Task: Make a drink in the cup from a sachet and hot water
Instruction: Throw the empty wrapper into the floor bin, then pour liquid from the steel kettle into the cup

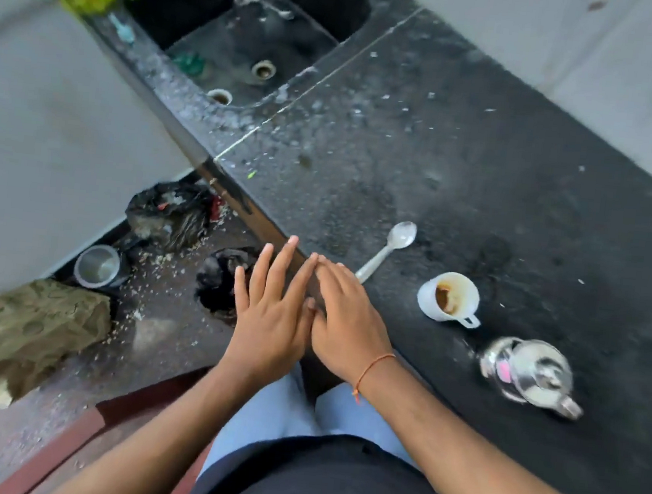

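Observation:
A white cup (pixel 447 296) with brown powder or residue inside stands on the dark counter (pixel 463 172), handle toward me. A white plastic spoon (pixel 390 247) lies to its left, bowl pointing away. A shiny steel kettle (pixel 529 376) stands near the counter's front, right of the cup. My left hand (pixel 272 315) and my right hand (pixel 343 314) are flat and side by side at the counter's front edge, fingers stretched out, holding nothing. No sachet is in view.
A dark sink (pixel 253 36) with two drain holes is set into the counter at the far left. On the floor below lie black bags (pixel 170 212), a steel pot (pixel 97 266), a crumpled brown sack (pixel 25 331) and scattered crumbs.

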Action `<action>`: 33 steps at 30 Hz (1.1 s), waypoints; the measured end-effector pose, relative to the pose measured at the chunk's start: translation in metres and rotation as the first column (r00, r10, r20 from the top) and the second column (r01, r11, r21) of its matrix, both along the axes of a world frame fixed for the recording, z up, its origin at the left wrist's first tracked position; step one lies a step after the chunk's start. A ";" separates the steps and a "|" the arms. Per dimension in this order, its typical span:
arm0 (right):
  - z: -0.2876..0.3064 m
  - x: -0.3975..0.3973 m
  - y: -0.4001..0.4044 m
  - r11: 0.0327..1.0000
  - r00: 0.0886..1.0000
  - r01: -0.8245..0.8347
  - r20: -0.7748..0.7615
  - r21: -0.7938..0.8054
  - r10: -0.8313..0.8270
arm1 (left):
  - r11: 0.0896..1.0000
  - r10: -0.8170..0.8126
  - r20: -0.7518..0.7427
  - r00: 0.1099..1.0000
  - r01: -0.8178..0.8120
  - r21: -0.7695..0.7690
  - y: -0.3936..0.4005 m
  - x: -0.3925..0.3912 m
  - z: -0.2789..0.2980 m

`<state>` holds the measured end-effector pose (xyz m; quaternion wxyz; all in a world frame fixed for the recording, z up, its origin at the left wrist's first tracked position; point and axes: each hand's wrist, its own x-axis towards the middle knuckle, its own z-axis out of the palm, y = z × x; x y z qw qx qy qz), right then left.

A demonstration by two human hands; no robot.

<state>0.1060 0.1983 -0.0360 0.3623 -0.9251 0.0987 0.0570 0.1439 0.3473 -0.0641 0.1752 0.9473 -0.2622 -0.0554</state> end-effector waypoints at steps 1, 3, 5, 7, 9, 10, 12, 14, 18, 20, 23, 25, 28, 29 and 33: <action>0.008 -0.013 -0.008 0.999 0.999 0.033 0.017 -0.014 -0.033 | 0.999 -0.037 0.000 0.999 0.037 -0.016 -0.010 -0.008 0.007; 0.021 -0.037 -0.022 0.995 0.995 0.090 0.039 -0.040 -0.089 | 0.992 -0.116 0.000 0.993 0.116 -0.054 -0.030 -0.020 0.020; 0.030 -0.061 -0.036 0.987 0.988 0.149 0.057 -0.061 -0.145 | 0.976 -0.203 -0.002 0.979 0.202 -0.075 -0.049 -0.029 0.032; 0.037 -0.082 -0.048 0.972 0.973 0.225 0.067 -0.071 -0.220 | 0.950 -0.300 -0.004 0.954 0.298 -0.094 -0.067 -0.038 0.043; 0.043 -0.102 -0.059 0.948 0.950 0.306 0.084 -0.084 -0.300 | 0.913 -0.394 -0.008 0.919 0.391 -0.112 -0.084 -0.047 0.050; 0.046 -0.110 -0.064 0.934 0.937 0.345 0.089 -0.094 -0.338 | 0.892 -0.438 -0.006 0.899 0.434 -0.124 -0.092 -0.050 0.053; 0.052 -0.129 -0.072 0.900 0.907 0.419 0.111 -0.122 -0.407 | 0.845 -0.522 -0.014 0.853 0.514 -0.149 -0.109 -0.058 0.055; 0.056 -0.147 -0.079 0.859 0.873 0.486 0.140 -0.161 -0.467 | 0.793 -0.600 -0.041 0.799 0.586 -0.167 -0.126 -0.064 0.056; 0.056 -0.181 -0.100 0.760 0.808 0.589 0.161 -0.274 -0.567 | 0.689 -0.721 -0.065 0.690 0.704 -0.173 -0.159 -0.071 0.052; 0.052 -0.197 -0.113 0.693 0.755 0.653 0.200 -0.304 -0.624 | 0.654 -0.754 -0.071 0.653 0.739 -0.162 -0.175 -0.071 0.049; 0.045 -0.221 -0.141 0.573 0.626 0.778 0.249 -0.256 -0.739 | 0.631 -0.776 -0.098 0.623 0.768 -0.111 -0.197 -0.067 0.045; 0.041 -0.234 -0.159 0.524 0.554 0.832 0.235 -0.181 -0.799 | 0.623 -0.781 -0.108 0.615 0.781 -0.050 -0.209 -0.066 0.043; 0.033 -0.245 -0.178 0.546 0.557 0.830 0.123 -0.116 -0.821 | 0.612 -0.785 -0.119 0.608 0.791 0.007 -0.222 -0.065 0.040; 0.030 -0.247 -0.182 0.570 0.577 0.816 0.080 -0.095 -0.813 | 0.612 -0.784 -0.121 0.609 0.790 0.014 -0.226 -0.066 0.040; 0.016 -0.250 -0.194 0.654 0.652 0.756 -0.071 -0.014 -0.755 | 0.607 -0.786 -0.120 0.607 0.794 0.042 -0.233 -0.070 0.038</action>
